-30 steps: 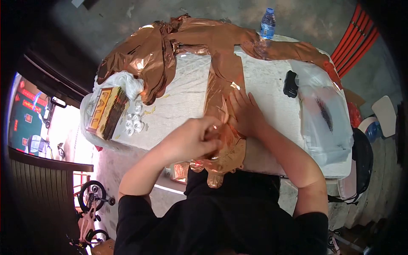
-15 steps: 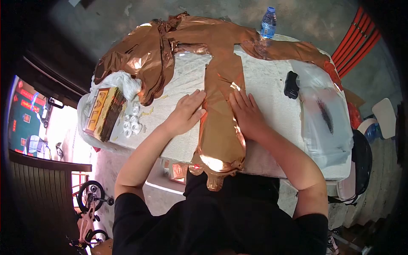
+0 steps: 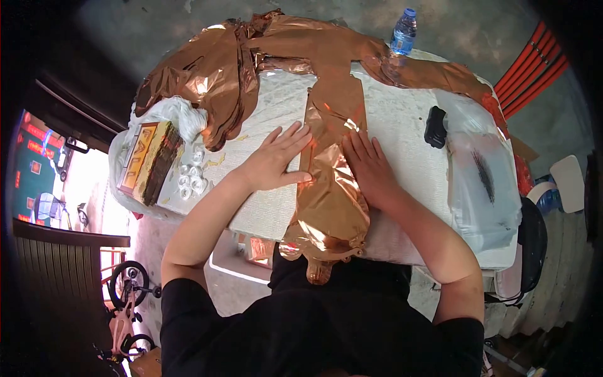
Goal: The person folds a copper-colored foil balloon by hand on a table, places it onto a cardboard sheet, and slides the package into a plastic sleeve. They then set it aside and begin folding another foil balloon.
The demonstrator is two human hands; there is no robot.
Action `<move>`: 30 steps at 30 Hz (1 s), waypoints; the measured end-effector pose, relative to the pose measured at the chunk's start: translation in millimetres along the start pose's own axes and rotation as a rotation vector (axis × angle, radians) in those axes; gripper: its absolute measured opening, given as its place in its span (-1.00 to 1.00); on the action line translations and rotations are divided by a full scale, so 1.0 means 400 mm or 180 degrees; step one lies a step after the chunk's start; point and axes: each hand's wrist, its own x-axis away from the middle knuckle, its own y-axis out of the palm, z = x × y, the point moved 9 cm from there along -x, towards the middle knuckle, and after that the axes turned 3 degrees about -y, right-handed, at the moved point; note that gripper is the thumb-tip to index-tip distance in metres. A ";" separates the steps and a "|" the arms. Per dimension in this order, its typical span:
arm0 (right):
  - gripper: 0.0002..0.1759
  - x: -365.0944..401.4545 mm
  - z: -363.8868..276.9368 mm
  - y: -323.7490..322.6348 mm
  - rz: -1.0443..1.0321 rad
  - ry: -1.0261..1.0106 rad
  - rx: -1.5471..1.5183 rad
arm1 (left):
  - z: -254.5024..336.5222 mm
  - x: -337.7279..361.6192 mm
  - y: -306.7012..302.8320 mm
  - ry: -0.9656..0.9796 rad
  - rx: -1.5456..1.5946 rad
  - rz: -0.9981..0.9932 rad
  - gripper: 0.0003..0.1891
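Note:
A long strip of shiny copper-coloured foil balloon (image 3: 330, 182) runs down the middle of the table to its near edge, with rounded tabs hanging over towards my lap. My left hand (image 3: 276, 160) lies along its left side, fingers spread, fingertips and thumb touching the foil's edge. On the opposite side my right hand (image 3: 372, 168) rests with fingers stretched out flat against the foil's right edge. Between my hands the foil is creased and slightly puffed. It joins more crumpled copper foil (image 3: 213, 75) draped along the table's far side.
On the white-covered table (image 3: 402, 119), a boxed stack (image 3: 146, 163), white plastic (image 3: 179, 119) and several small white rolls (image 3: 193, 179) sit left. To the right are a black object (image 3: 435, 127) and clear plastic bags (image 3: 480, 182). A water bottle (image 3: 403, 31) stands at the far edge.
My left fingers have spread wider, and the thumb now reaches onto the foil's edge. The near part of the foil looks more wrinkled and puffed. My right hand has barely moved.

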 end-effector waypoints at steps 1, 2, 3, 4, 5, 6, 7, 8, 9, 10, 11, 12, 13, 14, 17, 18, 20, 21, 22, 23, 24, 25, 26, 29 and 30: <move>-0.26 0.000 0.000 0.000 -0.0003 -0.0005 0.0003 | -0.003 -0.004 -0.001 -0.0003 0.0004 0.0004 -0.14; -0.28 0.001 0.000 0.000 0.0014 -0.0010 0.0040 | 0.001 -0.007 -0.004 0.0092 -0.0038 0.0034 -0.12; -0.30 0.000 -0.001 -0.004 0.0030 -0.0016 0.0078 | 0.004 -0.011 -0.007 0.0187 -0.0079 0.0065 -0.09; -0.30 0.000 -0.001 -0.007 0.0029 -0.0019 0.0080 | 0.000 -0.017 -0.008 0.0185 -0.0078 0.0068 -0.09; -0.32 0.001 -0.002 -0.009 -0.0003 -0.0022 0.0029 | -0.004 -0.025 -0.007 0.0194 0.0080 0.0024 -0.08; -0.35 0.001 -0.003 -0.009 -0.0036 -0.0029 -0.0023 | -0.009 -0.033 -0.004 0.0198 0.0238 -0.0018 -0.08; -0.35 0.000 -0.002 -0.006 -0.0039 -0.0036 -0.0021 | -0.015 -0.043 -0.002 0.0192 0.0241 -0.0013 -0.08; -0.35 0.001 0.000 -0.003 -0.0029 -0.0059 0.0041 | -0.023 -0.053 0.000 0.0147 0.0302 0.0011 -0.08; -0.36 0.000 0.000 -0.003 -0.0021 -0.0081 0.0105 | -0.032 -0.061 0.002 0.0103 0.0365 0.0036 -0.08; -0.36 0.001 0.000 -0.003 -0.0026 -0.0082 0.0110 | -0.038 -0.066 0.003 0.0104 0.0371 0.0040 -0.08; -0.35 0.002 0.000 -0.004 -0.0035 -0.0091 0.0126 | -0.039 -0.071 0.004 0.0175 0.0325 0.0051 -0.07; -0.35 0.002 -0.003 -0.007 -0.0047 -0.0100 0.0139 | -0.032 -0.073 0.002 0.0244 0.0280 0.0059 -0.05; -0.35 0.002 -0.005 -0.010 -0.0055 -0.0097 0.0136 | -0.029 -0.073 0.001 0.0245 0.0288 0.0055 -0.05; -0.35 0.001 -0.006 -0.014 -0.0070 -0.0053 0.0065 | -0.027 -0.071 0.000 0.0228 0.0263 0.0008 -0.02; -0.35 0.000 -0.004 -0.021 -0.0135 -0.0016 0.0043 | -0.025 -0.070 0.001 0.0218 0.0236 -0.0087 0.05; -0.35 0.001 -0.006 -0.015 -0.0178 -0.0024 0.0092 | -0.025 -0.067 0.005 0.0227 0.0225 -0.0133 0.08; -0.36 0.005 -0.001 -0.005 -0.0133 -0.0041 0.0045 | -0.028 -0.070 0.009 0.0181 0.0287 -0.0235 0.11; -0.36 0.004 0.001 -0.008 -0.0049 -0.0046 0.0017 | -0.028 -0.072 0.010 0.0157 0.0315 -0.0320 0.13; -0.36 0.003 0.001 -0.007 -0.0054 -0.0057 0.0012 | -0.027 -0.073 0.006 0.0145 0.0319 -0.0319 0.13; -0.38 0.002 0.003 -0.008 -0.0058 -0.0029 -0.0029 | -0.027 -0.074 0.007 0.0109 0.0327 -0.0385 0.14; -0.40 0.002 0.005 -0.010 -0.0060 0.0003 -0.0068 | -0.028 -0.075 0.010 0.0077 0.0333 -0.0451 0.15; -0.40 0.001 0.004 -0.011 -0.0060 0.0002 -0.0069 | -0.028 -0.075 0.010 0.0075 0.0333 -0.0451 0.15; -0.40 0.000 0.007 -0.012 -0.0062 0.0052 -0.0229 | -0.030 -0.076 0.012 0.0064 0.0343 -0.0467 0.15; -0.36 -0.004 0.014 -0.017 -0.0102 0.0188 -0.0620 | -0.033 -0.076 0.014 0.0050 0.0356 -0.0481 0.15; -0.33 -0.004 0.019 -0.015 -0.0142 0.0280 -0.0853 | -0.032 -0.076 0.014 0.0050 0.0363 -0.0484 0.15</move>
